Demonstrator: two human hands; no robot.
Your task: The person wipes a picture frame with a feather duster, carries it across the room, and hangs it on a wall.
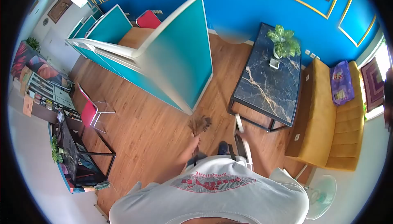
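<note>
My left hand (194,142) is closed around the handle of a brown feather duster (199,125), whose bushy head points away from me, near the lower corner of the teal partition (192,60). On the right, my right hand (240,134) is at a white frame-like object (245,148), seemingly gripping its upper part. That object stands beside my dark shoe (223,147); what it is cannot be made out fully. Part of the right fingers is hidden by the white frame.
A black marble-patterned table (266,85) with a potted plant (283,42) stands ahead right, beside a mustard sofa (319,113). A red chair (89,111) and dark table (71,150) are at left. A fan (323,195) stands lower right.
</note>
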